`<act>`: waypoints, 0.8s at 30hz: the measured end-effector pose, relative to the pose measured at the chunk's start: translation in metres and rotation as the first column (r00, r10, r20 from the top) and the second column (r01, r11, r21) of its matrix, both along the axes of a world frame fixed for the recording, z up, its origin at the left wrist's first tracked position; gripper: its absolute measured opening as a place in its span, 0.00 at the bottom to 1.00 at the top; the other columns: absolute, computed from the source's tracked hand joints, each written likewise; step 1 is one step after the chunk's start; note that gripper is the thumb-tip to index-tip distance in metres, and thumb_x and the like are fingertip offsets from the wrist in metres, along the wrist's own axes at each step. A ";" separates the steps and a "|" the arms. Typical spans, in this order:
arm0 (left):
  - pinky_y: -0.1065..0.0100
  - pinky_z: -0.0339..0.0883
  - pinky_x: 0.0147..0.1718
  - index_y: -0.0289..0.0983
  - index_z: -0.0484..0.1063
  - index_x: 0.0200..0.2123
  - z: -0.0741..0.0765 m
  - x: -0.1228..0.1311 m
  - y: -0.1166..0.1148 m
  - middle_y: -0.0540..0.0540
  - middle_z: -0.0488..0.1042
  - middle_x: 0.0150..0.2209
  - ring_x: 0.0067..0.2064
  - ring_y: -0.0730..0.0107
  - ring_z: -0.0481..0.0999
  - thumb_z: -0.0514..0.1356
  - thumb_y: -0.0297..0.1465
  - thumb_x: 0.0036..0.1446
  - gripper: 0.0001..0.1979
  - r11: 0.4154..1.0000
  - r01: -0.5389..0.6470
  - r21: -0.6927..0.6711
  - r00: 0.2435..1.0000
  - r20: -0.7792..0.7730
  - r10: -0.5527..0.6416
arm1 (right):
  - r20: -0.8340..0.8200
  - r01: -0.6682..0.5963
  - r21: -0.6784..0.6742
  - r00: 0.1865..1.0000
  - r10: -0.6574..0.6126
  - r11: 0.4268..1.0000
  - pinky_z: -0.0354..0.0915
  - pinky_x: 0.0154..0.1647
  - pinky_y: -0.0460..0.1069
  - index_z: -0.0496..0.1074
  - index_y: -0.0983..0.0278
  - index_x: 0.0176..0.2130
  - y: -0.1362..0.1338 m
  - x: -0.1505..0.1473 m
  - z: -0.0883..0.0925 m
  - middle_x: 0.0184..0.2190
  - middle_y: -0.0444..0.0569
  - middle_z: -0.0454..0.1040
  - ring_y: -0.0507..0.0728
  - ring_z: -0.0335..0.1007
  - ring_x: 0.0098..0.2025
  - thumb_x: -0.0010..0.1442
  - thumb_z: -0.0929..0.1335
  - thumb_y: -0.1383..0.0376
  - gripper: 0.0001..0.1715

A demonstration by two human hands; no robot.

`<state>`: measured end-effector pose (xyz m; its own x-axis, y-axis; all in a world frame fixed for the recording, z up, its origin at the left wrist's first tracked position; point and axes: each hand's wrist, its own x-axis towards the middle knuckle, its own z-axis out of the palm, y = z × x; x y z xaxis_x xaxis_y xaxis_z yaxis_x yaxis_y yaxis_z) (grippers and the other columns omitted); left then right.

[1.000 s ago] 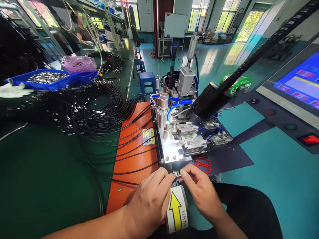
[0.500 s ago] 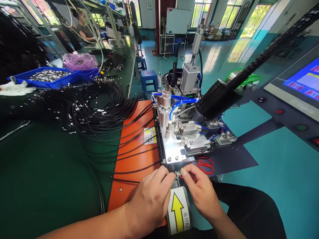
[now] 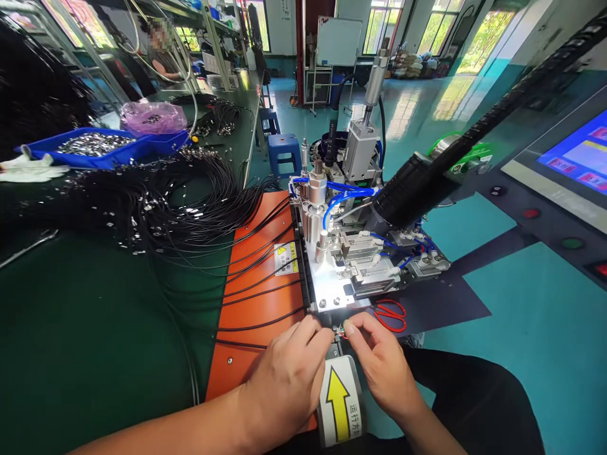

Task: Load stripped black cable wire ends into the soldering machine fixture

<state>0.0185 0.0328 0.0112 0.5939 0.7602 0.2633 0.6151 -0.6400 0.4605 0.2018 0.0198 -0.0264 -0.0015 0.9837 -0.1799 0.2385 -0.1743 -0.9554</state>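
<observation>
At the near end of a metal assembly machine (image 3: 339, 278), my two hands meet over a small cable end. My left hand (image 3: 294, 363) is closed with its fingertips pressed together beside that end. A black cable (image 3: 239, 344) crosses the orange plate (image 3: 256, 284) and passes behind this hand, which hides its grip. Between thumb and index finger, my right hand (image 3: 379, 354) pinches thin coloured wires (image 3: 339, 331), with bits of red and green showing. Below the hands is a white label with a yellow arrow (image 3: 338, 398).
Red-handled scissors (image 3: 391, 315) lie just beyond my right hand. Bundled black cables (image 3: 190, 196) with metal ends cover the green table (image 3: 95, 328). A blue tray (image 3: 137, 151) holds small metal parts. A control panel (image 3: 545, 202) stands at right; a person (image 3: 164, 60) sits far left.
</observation>
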 end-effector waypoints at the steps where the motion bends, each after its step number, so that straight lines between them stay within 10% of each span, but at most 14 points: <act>1: 0.62 0.69 0.31 0.36 0.69 0.40 0.000 0.000 0.000 0.43 0.68 0.36 0.34 0.61 0.68 0.49 0.21 0.62 0.11 1.000 0.001 0.000 1.000 -0.002 -0.001 | 0.000 0.001 0.001 1.000 -0.001 1.000 0.61 0.34 0.47 0.70 0.62 0.35 0.000 0.000 0.001 0.31 0.44 0.70 0.54 0.64 0.33 0.69 0.63 0.52 0.19; 24: 0.61 0.70 0.34 0.36 0.67 0.44 -0.006 -0.001 -0.001 0.42 0.70 0.39 0.37 0.60 0.69 0.48 0.20 0.61 0.13 0.999 0.020 -0.031 0.998 0.066 -0.018 | 0.120 0.002 0.296 0.992 -0.040 0.955 0.65 0.47 0.51 0.76 0.59 0.43 -0.011 0.008 0.006 0.39 0.49 0.73 0.58 0.71 0.44 0.69 0.65 0.63 0.10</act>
